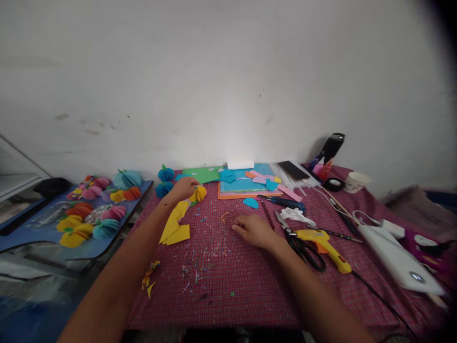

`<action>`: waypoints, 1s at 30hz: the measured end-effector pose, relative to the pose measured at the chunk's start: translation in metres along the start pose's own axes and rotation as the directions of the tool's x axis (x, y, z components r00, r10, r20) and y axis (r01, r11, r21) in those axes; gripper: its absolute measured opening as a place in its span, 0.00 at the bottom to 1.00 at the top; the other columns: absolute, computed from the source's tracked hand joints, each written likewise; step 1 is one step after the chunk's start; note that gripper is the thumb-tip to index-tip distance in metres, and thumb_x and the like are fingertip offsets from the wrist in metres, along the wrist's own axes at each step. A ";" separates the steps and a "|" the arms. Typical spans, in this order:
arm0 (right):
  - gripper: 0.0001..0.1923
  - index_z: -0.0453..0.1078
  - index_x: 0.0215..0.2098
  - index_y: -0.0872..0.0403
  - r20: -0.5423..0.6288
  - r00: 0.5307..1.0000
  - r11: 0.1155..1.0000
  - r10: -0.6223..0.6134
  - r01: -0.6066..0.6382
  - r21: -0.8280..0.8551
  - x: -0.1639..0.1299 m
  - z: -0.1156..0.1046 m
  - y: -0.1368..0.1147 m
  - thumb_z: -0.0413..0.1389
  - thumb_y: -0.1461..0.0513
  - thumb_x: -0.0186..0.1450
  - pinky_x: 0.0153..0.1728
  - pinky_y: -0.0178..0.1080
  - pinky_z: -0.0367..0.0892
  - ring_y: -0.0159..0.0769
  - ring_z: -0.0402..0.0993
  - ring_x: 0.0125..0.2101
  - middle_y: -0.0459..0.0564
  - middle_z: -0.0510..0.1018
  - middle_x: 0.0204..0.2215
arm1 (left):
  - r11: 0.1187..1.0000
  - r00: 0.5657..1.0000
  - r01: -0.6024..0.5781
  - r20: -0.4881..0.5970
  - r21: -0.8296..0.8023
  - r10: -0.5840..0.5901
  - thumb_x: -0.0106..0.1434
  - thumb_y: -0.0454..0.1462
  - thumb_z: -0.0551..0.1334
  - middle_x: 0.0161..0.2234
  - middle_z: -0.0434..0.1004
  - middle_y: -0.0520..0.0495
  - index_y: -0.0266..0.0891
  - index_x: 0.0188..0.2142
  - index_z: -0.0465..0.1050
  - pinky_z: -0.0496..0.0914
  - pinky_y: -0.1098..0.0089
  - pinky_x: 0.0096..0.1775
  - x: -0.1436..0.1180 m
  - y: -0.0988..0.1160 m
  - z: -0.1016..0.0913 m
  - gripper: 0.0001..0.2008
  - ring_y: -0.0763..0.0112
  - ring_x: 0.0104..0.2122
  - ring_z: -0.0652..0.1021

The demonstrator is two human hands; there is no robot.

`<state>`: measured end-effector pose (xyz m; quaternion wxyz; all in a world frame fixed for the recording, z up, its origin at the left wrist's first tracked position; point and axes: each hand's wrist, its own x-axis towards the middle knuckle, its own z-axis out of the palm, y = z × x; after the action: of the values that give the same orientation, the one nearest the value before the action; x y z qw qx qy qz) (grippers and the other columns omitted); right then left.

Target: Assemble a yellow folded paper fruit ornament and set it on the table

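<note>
My left hand (184, 187) reaches to the back left of the table, its fingers closed at the top of a yellow paper pumpkin (199, 194) with a bit of green at its base. Two blue paper pumpkins (165, 173) are just left of that hand. Below it lie several pieces of yellow paper (174, 228). My right hand (254, 231) rests over the middle of the cloth with fingers curled in; nothing shows in them. Right of it are black-handled scissors (306, 251) and a yellow glue gun (330, 245).
Coloured paper sheets (244, 183) lie along the wall. Paper snippets litter the checked cloth (228, 295). Finished paper pumpkins fill a blue stool (130, 216) at left. A phone (293, 170), black bottle (332, 146), paper cup (357, 182) and white power bank (400, 259) stand or lie at right.
</note>
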<state>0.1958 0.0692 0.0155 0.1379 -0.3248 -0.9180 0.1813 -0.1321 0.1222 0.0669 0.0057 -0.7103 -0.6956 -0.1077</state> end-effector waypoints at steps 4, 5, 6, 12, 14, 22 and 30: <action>0.14 0.74 0.35 0.54 -0.006 1.000 1.000 0.007 -0.007 -0.022 0.000 0.000 0.000 0.50 0.56 0.71 0.31 0.36 0.53 0.36 0.73 0.33 0.51 0.81 0.33 | 0.999 0.999 -0.037 0.009 -0.007 0.037 0.57 0.32 0.56 0.45 0.82 0.42 0.39 0.44 0.80 0.69 0.66 0.48 -0.004 -0.001 0.001 0.19 0.59 0.46 0.78; 0.14 0.74 0.35 0.54 -0.005 1.000 1.000 0.008 -0.008 -0.027 0.000 0.000 -0.001 0.50 0.56 0.71 0.31 0.36 0.54 0.36 0.73 0.33 0.51 0.81 0.34 | 0.999 0.999 -0.044 0.008 -0.005 0.044 0.56 0.32 0.57 0.45 0.82 0.42 0.39 0.44 0.81 0.69 0.66 0.48 -0.005 -0.001 0.001 0.19 0.58 0.46 0.78; 0.14 0.74 0.35 0.54 -0.003 1.000 0.999 0.010 -0.010 -0.031 -0.001 0.000 -0.001 0.50 0.56 0.71 0.31 0.36 0.54 0.36 0.73 0.33 0.51 0.81 0.34 | 0.999 0.999 -0.050 0.006 -0.002 0.050 0.55 0.32 0.57 0.45 0.82 0.41 0.39 0.43 0.81 0.69 0.66 0.47 -0.005 -0.001 0.002 0.19 0.58 0.45 0.78; 0.14 0.75 0.35 0.54 0.008 1.000 0.999 0.020 -0.019 -0.041 -0.001 0.001 -0.002 0.51 0.56 0.70 0.31 0.36 0.53 0.36 0.73 0.33 0.51 0.81 0.33 | 0.997 0.997 -0.075 0.005 0.033 0.075 0.54 0.33 0.59 0.40 0.82 0.40 0.38 0.37 0.81 0.68 0.65 0.47 -0.004 -0.001 0.004 0.14 0.58 0.42 0.78; 0.14 0.75 0.35 0.54 0.004 1.000 0.999 0.008 -0.008 -0.034 0.000 0.001 -0.001 0.51 0.56 0.70 0.31 0.36 0.53 0.36 0.73 0.33 0.51 0.81 0.33 | 0.996 0.997 -0.076 0.008 0.042 0.075 0.53 0.34 0.59 0.38 0.81 0.40 0.38 0.34 0.81 0.68 0.65 0.46 -0.004 -0.001 0.004 0.12 0.58 0.41 0.77; 0.14 0.74 0.35 0.54 0.004 1.000 1.000 0.007 -0.007 -0.012 -0.001 0.001 0.000 0.51 0.56 0.70 0.32 0.35 0.55 0.35 0.73 0.33 0.51 0.81 0.34 | 0.997 0.997 -0.076 0.003 0.015 0.076 0.52 0.32 0.60 0.33 0.80 0.42 0.39 0.28 0.78 0.67 0.67 0.41 -0.011 0.004 -0.005 0.08 0.61 0.37 0.77; 0.13 0.70 0.47 0.54 -0.196 0.971 0.911 0.134 -0.044 0.409 0.005 0.009 0.006 0.56 0.58 0.66 0.41 0.39 0.65 0.37 0.72 0.38 0.52 0.77 0.41 | 0.949 0.987 -0.005 -0.152 -0.317 -0.045 0.57 0.37 0.58 0.31 0.81 0.47 0.38 0.33 0.76 0.67 0.71 0.32 -0.039 0.050 -0.009 0.09 0.67 0.31 0.77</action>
<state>0.1917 0.0748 0.0052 0.2939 -0.3492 -0.8242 0.3351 -0.0842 0.0804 0.0762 -0.0542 -0.6842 -0.6739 -0.2734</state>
